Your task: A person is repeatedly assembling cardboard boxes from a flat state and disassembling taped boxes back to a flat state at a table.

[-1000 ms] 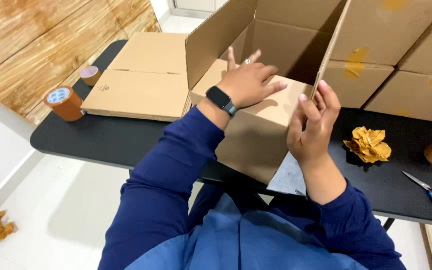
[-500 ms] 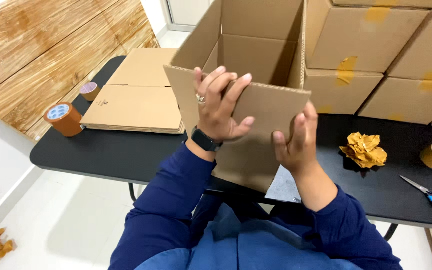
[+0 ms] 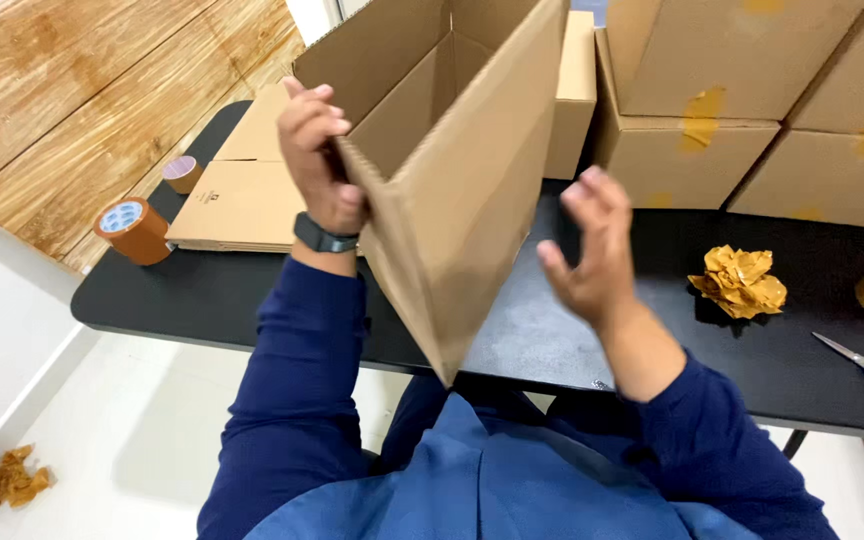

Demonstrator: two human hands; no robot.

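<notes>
Box (image 3: 452, 200) tilts away, clamped at its near-left edge by my left hand (image 3: 317, 160); my right hand (image 3: 592, 250) hovers empty, seemingly just off it.

An open brown cardboard box (image 3: 452, 170) is tilted above the black table (image 3: 552, 330), with its flaps spread. To its left, flat folded brown boxes (image 3: 242, 195) lie in a low pile on the table. At the back right, closed brown boxes (image 3: 752, 100) stand stacked against each other, and some carry yellowish patches of tape. No labels, signs or screens are in view.
</notes>
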